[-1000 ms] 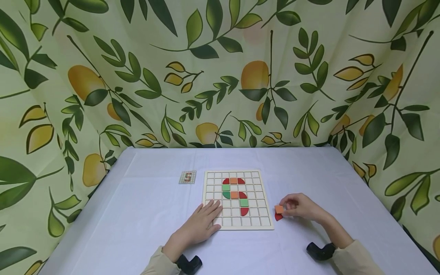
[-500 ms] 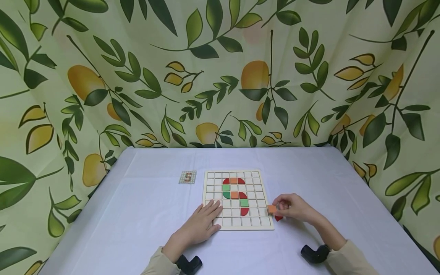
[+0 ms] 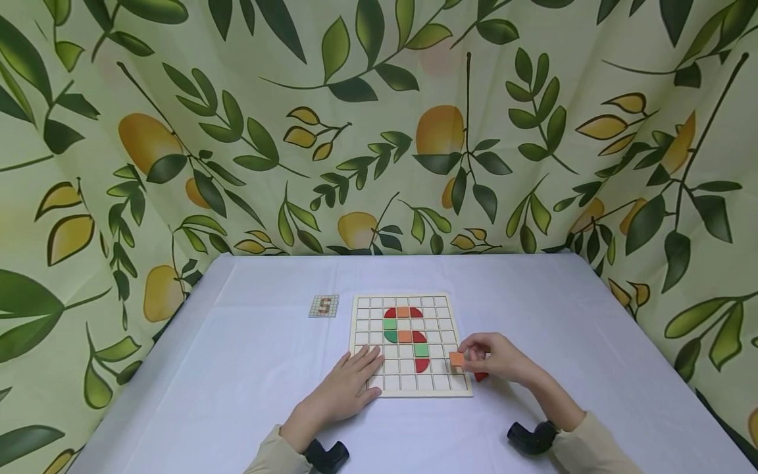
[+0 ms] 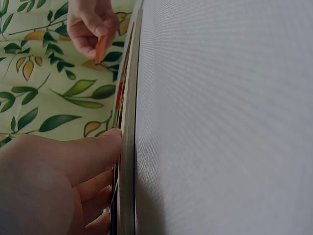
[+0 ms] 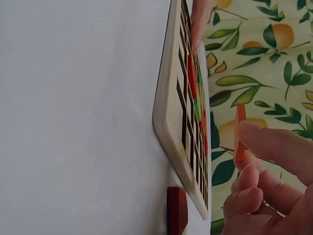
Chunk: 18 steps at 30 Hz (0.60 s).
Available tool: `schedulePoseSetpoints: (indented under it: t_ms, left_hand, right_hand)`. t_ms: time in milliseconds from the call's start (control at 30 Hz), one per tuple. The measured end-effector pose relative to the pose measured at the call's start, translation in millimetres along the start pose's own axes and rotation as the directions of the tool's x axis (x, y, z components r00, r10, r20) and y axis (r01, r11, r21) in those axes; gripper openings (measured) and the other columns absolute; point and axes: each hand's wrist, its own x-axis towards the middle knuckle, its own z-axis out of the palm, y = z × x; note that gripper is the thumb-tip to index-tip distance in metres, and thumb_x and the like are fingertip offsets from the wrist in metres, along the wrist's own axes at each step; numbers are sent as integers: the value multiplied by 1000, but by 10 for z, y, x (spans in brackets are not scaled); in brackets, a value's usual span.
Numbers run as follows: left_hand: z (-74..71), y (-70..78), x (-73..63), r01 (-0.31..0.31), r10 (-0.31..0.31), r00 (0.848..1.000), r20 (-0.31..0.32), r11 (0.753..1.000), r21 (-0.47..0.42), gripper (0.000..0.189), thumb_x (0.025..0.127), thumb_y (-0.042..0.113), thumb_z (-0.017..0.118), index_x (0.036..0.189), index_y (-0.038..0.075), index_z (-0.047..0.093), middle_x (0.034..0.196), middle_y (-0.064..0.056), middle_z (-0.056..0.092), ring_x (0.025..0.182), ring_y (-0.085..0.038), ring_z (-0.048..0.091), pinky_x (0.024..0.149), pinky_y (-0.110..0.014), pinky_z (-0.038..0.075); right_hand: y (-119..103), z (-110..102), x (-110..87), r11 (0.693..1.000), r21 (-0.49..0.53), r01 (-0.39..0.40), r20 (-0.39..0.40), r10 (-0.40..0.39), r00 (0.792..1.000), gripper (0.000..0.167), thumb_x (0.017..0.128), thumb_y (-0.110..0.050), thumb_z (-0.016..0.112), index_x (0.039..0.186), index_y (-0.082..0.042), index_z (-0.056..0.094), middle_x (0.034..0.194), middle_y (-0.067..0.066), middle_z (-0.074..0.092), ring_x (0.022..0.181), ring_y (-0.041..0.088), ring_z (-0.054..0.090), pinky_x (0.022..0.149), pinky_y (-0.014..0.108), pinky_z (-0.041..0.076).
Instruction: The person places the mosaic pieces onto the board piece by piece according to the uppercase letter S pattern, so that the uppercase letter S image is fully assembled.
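My right hand (image 3: 497,357) pinches an orange square tile (image 3: 456,359) between thumb and fingers, held above the right edge of the white gridded board (image 3: 441,383). The right wrist view shows that orange tile (image 5: 239,132) raised off the board. My left hand (image 3: 349,385) rests flat on the board's lower left part, fingers spread. On the grid, red, orange and green tiles form a curving shape, with a red quarter-round tile (image 3: 422,365) at its lower end. Another red tile (image 3: 481,376) lies on the cloth just right of the board, partly hidden under my right hand.
A small card (image 3: 324,306) with a gridded S pattern lies left of the board. White cloth (image 3: 237,368) covers the table, and a leaf-and-fruit patterned curtain (image 3: 379,164) hangs behind it. Black curved pieces (image 3: 531,438) sit at both wrists.
My right hand has moved left with the orange tile, from above the loose red tile to over the board's right edge. The left hand stays in place.
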Motion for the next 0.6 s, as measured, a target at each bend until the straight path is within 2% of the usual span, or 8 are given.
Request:
schedulePoseSetpoints:
  t_ms: [167, 600]
  left_hand:
    - [11, -8, 3, -3, 3, 1000, -6, 1000, 3, 59, 97, 40, 50, 149, 15, 38, 161, -1, 30, 152, -26, 23, 122, -54, 22]
    - [26, -15, 8, -4, 4, 1000, -16, 1000, 18, 59, 96, 40, 50, 149, 16, 38, 160, -1, 31, 151, -26, 24, 122, -54, 23]
  right_hand:
    - [-50, 36, 38, 999, -4, 42, 8, -42, 999, 29, 78, -15, 78, 98, 2, 66, 70, -2, 48, 64, 3, 43, 53, 16, 35]
    - [-96, 113, 126, 997, 1, 80, 11, -80, 997, 26, 79, -13, 77, 97, 2, 66, 71, -2, 50, 64, 2, 44, 56, 15, 36]
